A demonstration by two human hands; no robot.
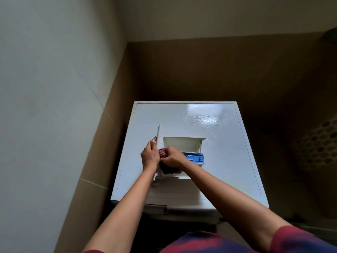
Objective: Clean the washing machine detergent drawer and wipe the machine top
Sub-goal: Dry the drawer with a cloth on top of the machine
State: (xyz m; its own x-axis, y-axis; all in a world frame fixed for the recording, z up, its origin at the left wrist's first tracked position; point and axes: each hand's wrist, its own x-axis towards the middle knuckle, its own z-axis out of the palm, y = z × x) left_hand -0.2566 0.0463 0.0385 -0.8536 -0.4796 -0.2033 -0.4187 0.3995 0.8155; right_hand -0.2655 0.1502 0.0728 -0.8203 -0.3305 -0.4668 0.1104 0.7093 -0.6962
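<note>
White plastic detergent drawer [183, 143]: on the white machine top [209, 115].
Your left hand [149, 156]: grips its front panel [159, 136].
Your right hand [172, 158]: clutches a red checked cloth [162, 152] inside.

cloth [162, 152] mostly hidden under hands [150, 155] [172, 157] | drawer [184, 143] near compartment covered | basket [321, 143] cut by right edge
</note>
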